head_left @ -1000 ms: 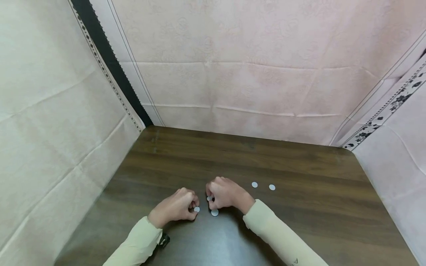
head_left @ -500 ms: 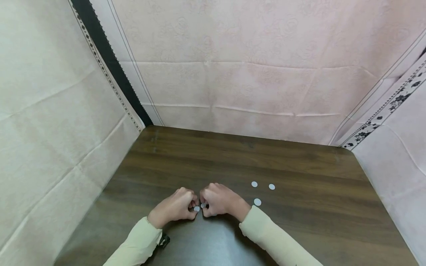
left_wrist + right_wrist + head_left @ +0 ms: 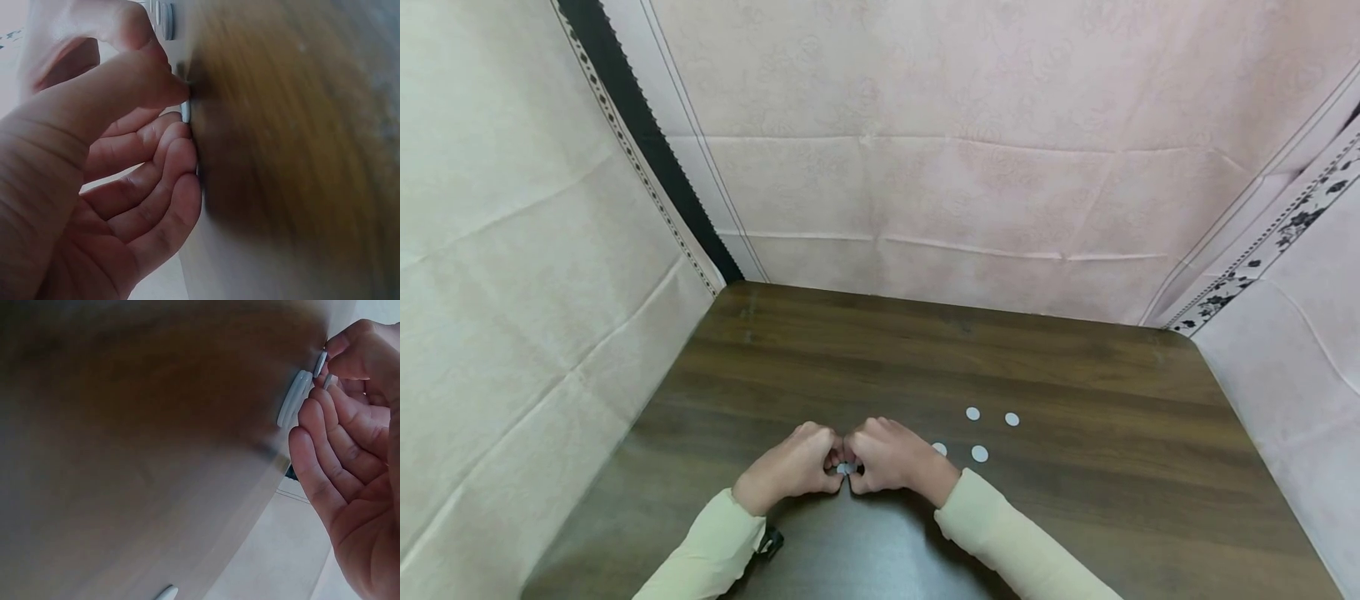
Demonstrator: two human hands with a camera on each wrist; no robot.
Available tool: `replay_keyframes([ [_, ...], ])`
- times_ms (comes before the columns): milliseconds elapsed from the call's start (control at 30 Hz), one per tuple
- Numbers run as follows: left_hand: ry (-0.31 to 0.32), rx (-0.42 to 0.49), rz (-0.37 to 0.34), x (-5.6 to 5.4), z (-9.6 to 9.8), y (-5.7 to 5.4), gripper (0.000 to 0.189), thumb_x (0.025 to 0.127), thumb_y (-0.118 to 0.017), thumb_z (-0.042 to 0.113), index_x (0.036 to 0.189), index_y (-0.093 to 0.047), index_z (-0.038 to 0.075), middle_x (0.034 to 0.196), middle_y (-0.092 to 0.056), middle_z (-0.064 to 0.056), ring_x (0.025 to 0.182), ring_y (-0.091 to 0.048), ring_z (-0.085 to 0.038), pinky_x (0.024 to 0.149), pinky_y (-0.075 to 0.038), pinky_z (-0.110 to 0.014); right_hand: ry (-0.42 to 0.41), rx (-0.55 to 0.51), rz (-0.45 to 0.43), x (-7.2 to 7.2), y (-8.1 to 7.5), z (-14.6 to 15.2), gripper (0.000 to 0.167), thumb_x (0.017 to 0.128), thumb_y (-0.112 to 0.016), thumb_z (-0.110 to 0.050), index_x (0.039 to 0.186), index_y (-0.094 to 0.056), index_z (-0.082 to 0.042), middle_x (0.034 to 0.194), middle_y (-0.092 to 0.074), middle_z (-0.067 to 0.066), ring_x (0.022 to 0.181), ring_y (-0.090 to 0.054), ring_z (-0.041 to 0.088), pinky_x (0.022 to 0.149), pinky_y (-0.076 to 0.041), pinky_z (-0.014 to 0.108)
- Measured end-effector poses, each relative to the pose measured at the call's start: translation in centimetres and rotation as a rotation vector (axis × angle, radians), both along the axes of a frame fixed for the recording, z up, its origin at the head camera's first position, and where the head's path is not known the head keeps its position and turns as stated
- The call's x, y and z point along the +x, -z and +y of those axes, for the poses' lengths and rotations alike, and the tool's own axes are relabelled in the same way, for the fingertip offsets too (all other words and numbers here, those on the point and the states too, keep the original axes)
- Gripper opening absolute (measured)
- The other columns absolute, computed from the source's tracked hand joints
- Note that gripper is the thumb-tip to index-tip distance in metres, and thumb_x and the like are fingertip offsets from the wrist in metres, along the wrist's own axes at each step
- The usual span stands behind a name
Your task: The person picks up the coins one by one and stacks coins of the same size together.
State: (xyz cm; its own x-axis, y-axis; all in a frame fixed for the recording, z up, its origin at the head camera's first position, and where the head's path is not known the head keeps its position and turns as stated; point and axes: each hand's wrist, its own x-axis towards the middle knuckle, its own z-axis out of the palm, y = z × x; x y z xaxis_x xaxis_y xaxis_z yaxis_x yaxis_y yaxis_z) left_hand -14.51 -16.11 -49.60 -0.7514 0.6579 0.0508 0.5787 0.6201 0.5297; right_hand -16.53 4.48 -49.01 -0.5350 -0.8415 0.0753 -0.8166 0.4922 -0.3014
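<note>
In the head view my left hand (image 3: 797, 463) and right hand (image 3: 891, 457) meet fingertip to fingertip low over the table (image 3: 820, 358). Small white discs (image 3: 844, 469) show between them. My left thumb and finger pinch a thin white disc (image 3: 186, 110), seen edge-on in the left wrist view. The right fingers pinch another white disc (image 3: 327, 381). Close by in the right wrist view, the left hand's disc (image 3: 320, 364) shows edge-on, and further white discs (image 3: 294, 398) lie beside my right fingertips. Whether the two pinched discs touch, I cannot tell.
Right of my hands lie several loose white discs: one by the right wrist (image 3: 939, 448), one nearer the front (image 3: 980, 454) and two farther back (image 3: 973, 413). Pale cloth (image 3: 925, 192) hangs behind the wooden table and at both sides.
My right hand has moved left and slightly toward the front with its disc, until it meets the left hand. Two discs near its wrist have come into view. The left hand has stayed put.
</note>
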Motion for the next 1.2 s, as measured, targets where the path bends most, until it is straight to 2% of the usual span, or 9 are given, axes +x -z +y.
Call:
replay_keyframes([
  [233, -0.017, 0.015, -0.012, 0.17, -0.10, -0.02, 0.033, 0.077, -0.078, -0.002, 0.063, -0.050, 0.009, 0.061, -0.032, 0.014, 0.056, -0.028, 0.000, 0.054, -0.027, -0.021, 0.004, -0.009, -0.008, 0.02, 0.09, -0.25, 0.037, 0.081, -0.082, -0.016, 0.064, -0.050, -0.021, 0.060, -0.035, -0.015, 0.054, -0.029, 0.000, 0.053, -0.028, 0.018],
  [467, -0.041, 0.021, -0.034, 0.44, -0.21, -0.13, 0.046, 0.077, -0.076, -0.004, 0.063, -0.038, 0.018, 0.061, -0.024, 0.014, 0.056, -0.023, -0.001, 0.054, -0.024, -0.022, -0.010, -0.038, -0.018, 0.04, 0.12, -0.38, 0.042, 0.081, -0.079, -0.008, 0.063, -0.044, -0.021, 0.060, -0.027, -0.015, 0.055, -0.024, 0.001, 0.053, -0.022, 0.018],
  [667, -0.046, 0.016, -0.019, 0.58, -0.40, -0.01, 0.038, 0.077, -0.078, -0.002, 0.064, -0.044, 0.012, 0.062, -0.025, 0.014, 0.056, -0.025, -0.001, 0.054, -0.025, -0.022, -0.018, -0.053, -0.041, 0.02, 0.16, -0.48, 0.042, 0.081, -0.078, -0.004, 0.064, -0.042, -0.020, 0.061, -0.025, -0.014, 0.057, -0.022, 0.001, 0.053, -0.020, 0.018],
  [900, -0.049, 0.026, -0.030, 0.60, -0.47, -0.08, 0.032, 0.078, -0.078, 0.000, 0.067, -0.049, 0.009, 0.063, -0.030, 0.013, 0.057, -0.028, -0.001, 0.054, -0.027, -0.021, -0.003, -0.045, -0.050, 0.06, 0.04, -0.46, 0.027, 0.081, -0.079, -0.004, 0.068, -0.060, -0.016, 0.060, -0.032, -0.015, 0.057, -0.027, 0.000, 0.054, -0.026, 0.016],
  [1200, -0.049, 0.047, -0.056, 0.66, -0.57, -0.10, 0.024, 0.078, -0.079, -0.001, 0.071, -0.057, 0.006, 0.064, -0.036, 0.013, 0.058, -0.032, 0.000, 0.055, -0.030, -0.021, 0.008, -0.045, -0.066, 0.23, 0.04, -0.50, 0.020, 0.081, -0.080, -0.003, 0.073, -0.067, -0.015, 0.062, -0.043, -0.015, 0.057, -0.035, -0.002, 0.055, -0.032, 0.013],
])
